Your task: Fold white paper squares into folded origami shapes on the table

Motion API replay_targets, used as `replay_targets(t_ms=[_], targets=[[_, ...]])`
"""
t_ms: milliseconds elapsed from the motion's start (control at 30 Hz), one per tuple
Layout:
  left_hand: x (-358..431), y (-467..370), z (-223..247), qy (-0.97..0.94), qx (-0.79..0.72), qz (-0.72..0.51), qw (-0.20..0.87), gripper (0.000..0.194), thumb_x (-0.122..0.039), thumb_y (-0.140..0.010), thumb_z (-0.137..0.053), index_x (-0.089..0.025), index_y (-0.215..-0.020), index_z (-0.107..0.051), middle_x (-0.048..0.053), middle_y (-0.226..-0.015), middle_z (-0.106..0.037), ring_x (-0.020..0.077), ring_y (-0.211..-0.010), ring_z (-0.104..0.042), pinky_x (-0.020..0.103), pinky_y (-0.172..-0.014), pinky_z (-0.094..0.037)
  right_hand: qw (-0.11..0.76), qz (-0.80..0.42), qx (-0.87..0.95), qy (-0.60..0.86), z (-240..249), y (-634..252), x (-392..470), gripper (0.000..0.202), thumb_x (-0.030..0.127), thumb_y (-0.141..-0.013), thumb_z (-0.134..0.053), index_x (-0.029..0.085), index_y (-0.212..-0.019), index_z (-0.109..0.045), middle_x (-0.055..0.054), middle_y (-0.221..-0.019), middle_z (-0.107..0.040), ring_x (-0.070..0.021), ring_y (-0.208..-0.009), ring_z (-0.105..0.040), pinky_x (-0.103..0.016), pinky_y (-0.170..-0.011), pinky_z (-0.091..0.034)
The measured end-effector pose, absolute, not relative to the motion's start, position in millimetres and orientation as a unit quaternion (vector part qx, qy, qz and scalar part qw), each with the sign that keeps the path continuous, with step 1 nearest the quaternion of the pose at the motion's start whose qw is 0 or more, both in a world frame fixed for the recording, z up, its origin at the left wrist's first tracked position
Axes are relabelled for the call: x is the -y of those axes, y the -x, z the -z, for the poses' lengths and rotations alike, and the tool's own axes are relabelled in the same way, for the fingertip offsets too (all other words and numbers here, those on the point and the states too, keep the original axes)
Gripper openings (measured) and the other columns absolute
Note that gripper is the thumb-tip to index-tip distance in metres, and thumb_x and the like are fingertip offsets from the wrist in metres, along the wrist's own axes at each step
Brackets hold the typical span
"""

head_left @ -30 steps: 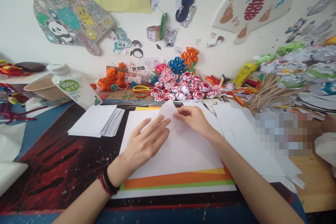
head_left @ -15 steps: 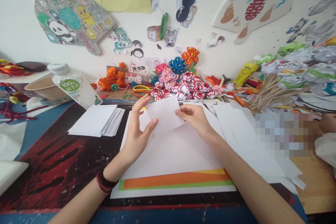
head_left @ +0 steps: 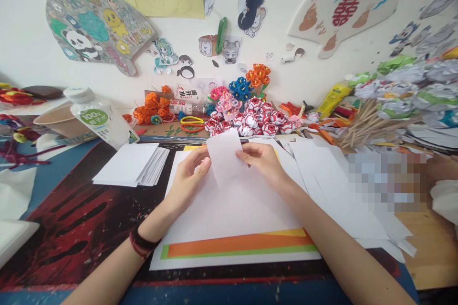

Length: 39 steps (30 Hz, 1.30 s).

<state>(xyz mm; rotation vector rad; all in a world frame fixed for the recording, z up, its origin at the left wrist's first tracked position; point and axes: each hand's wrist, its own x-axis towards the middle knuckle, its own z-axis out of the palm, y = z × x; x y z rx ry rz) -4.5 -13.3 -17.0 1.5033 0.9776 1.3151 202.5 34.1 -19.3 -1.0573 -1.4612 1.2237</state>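
Observation:
A small white paper piece point(head_left: 225, 157) is upright between my two hands, above a large white sheet point(head_left: 236, 209). My right hand point(head_left: 263, 159) pinches its right edge between thumb and fingers. My left hand point(head_left: 193, 169) is at the left edge of the piece, its fingers curled and its thumb raised; whether it grips the paper cannot be made out. Orange, yellow and green sheets point(head_left: 236, 245) show under the large sheet. A stack of white square papers point(head_left: 127, 164) lies to the left of my left hand.
Behind my hands are red-and-white paper flowers point(head_left: 254, 121). A bottle point(head_left: 98, 116) leans at the back left. Loose white sheets point(head_left: 332, 190) lie at right, near wooden sticks point(head_left: 363, 126). Another person's hand point(head_left: 442, 169) shows at the right edge.
My left hand has curled its fingers in and moved right, close to the small paper. The paper has turned more upright and looks narrower. The other person's hand reaches further left.

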Motion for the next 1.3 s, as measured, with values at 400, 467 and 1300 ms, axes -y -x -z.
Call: replay_targets(t_ms=[400, 467, 1300], targets=[[18, 3, 17, -0.655, -0.430, -0.462, 0.414, 0.048, -0.058, -0.080, -0.060, -0.021, -0.110, -0.064, 0.010, -0.116, -0.064, 0.0246, -0.097, -0.059, 0.035, -0.078, -0.047, 0.412, -0.509, 0.639, 0.403, 13, -191, -19, 0.034, 0.049, -0.074, -0.071, 0.017, -0.085, -0.075, -0.006, -0.080, -0.071, -0.0143, -0.059, -0.056, -0.025, -0.050, -0.040], [17, 2, 17, -0.660, -0.431, -0.460, 0.408, 0.050, -0.059, -0.078, -0.062, -0.021, -0.111, -0.064, 0.010, -0.116, -0.064, 0.0244, -0.096, -0.058, 0.034, -0.076, -0.046, 0.413, -0.522, 0.630, 0.400, 14, -190, -20, 0.036, 0.050, -0.072, -0.072, 0.017, -0.085, -0.074, -0.006, -0.079, -0.070, -0.0138, -0.058, -0.055, -0.025, -0.049, -0.041], [24, -5, 8, -0.622, -0.555, -0.444, 0.329, 0.026, -0.041, -0.083, -0.063, -0.016, -0.075, -0.066, -0.001, -0.072, -0.062, 0.0129, -0.068, -0.046, 0.025, -0.063, -0.035, 0.401, -0.529, 0.660, 0.352, 9, -192, -16, 0.029, 0.043, -0.079, -0.068, 0.014, -0.078, -0.067, -0.003, -0.071, -0.065, -0.0148, -0.066, -0.065, -0.026, -0.063, -0.053]])
